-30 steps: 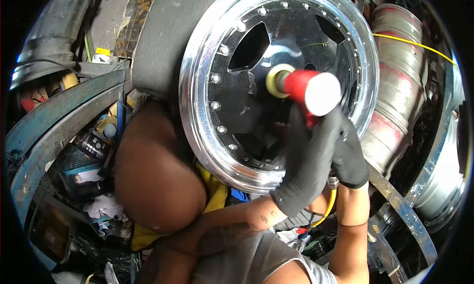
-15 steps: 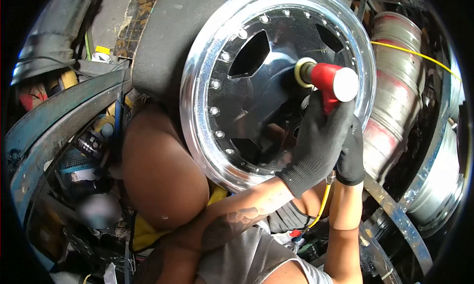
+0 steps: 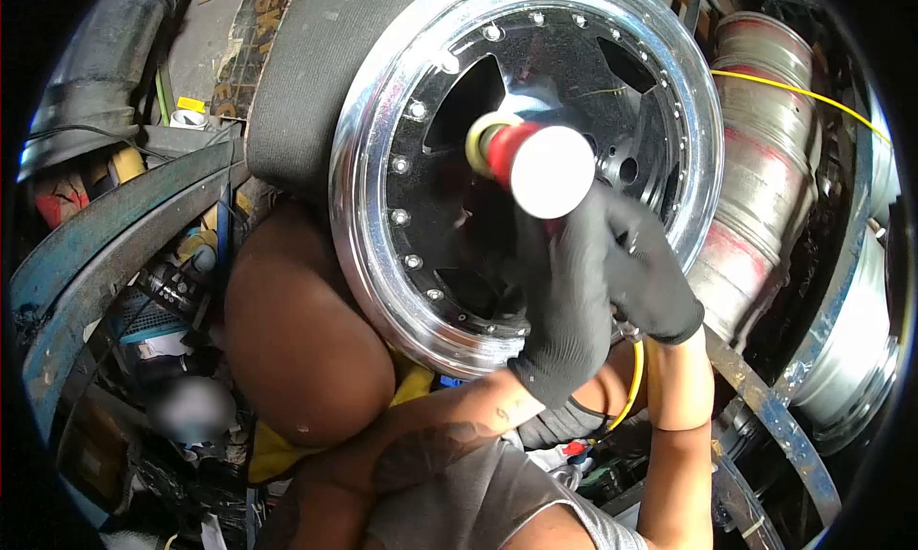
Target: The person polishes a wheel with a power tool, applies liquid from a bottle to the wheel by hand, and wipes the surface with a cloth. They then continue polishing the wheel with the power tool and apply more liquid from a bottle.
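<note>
A wheel rim [image 3: 368,292] with a polished silver lip, a glossy black face and a ring of bolts stands tilted in front of me. Over its face is a red air polisher [image 3: 555,172] with a white round cap, its yellowish pad [image 3: 478,148] at the black surface. My left hand [image 3: 569,297], in a black knit glove, is closed around the polisher's handle. Also gloved in black, my right hand [image 3: 655,273] is closed at the handle's lower end, where a yellow air hose [image 3: 631,392] hangs down. The gloves hide most of the handle.
Behind the wheel rim is a dark grey ribbed padded surface [image 3: 296,100]. Bare silver and red rims [image 3: 760,158] are stacked at right, crossed by a yellow line. Blue metal bars [image 3: 765,397] run along the right. Curved metal strips [image 3: 124,206] and cluttered containers lie at left, beside my knee.
Both hands have carried the polisher leftward across the black face, and its white cap now faces up more toward me. The rim appears slightly further left in view.
</note>
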A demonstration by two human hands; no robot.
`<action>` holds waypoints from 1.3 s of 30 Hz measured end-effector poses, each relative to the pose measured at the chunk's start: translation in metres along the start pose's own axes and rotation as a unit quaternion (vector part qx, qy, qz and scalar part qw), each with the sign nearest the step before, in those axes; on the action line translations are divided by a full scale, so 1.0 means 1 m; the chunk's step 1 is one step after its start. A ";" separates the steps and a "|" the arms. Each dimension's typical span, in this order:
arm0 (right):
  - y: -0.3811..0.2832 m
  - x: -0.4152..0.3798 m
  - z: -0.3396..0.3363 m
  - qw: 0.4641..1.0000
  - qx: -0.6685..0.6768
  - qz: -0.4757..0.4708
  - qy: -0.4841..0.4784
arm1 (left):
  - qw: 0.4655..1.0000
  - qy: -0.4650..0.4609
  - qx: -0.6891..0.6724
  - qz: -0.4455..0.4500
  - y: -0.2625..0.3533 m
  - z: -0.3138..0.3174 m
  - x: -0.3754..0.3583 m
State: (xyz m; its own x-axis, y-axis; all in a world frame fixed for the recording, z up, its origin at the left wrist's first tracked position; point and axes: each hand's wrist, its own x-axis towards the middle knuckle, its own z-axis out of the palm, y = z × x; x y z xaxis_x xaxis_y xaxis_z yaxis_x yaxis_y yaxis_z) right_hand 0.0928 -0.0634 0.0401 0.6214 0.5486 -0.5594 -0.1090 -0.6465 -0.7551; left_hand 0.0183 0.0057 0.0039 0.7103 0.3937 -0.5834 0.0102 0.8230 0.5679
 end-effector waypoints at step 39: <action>0.109 -0.360 0.191 0.961 0.102 0.239 0.091 | 0.867 -0.424 0.241 0.104 0.234 -0.299 -0.081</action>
State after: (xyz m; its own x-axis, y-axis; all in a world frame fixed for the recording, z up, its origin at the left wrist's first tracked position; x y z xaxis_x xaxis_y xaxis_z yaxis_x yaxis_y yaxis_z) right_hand -0.2908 -0.2296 0.0940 0.5864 0.1013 -0.8037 -0.5539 -0.6738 -0.4890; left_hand -0.2478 0.2884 0.0101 0.9918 -0.0983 0.0816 -0.0324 0.4240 0.9051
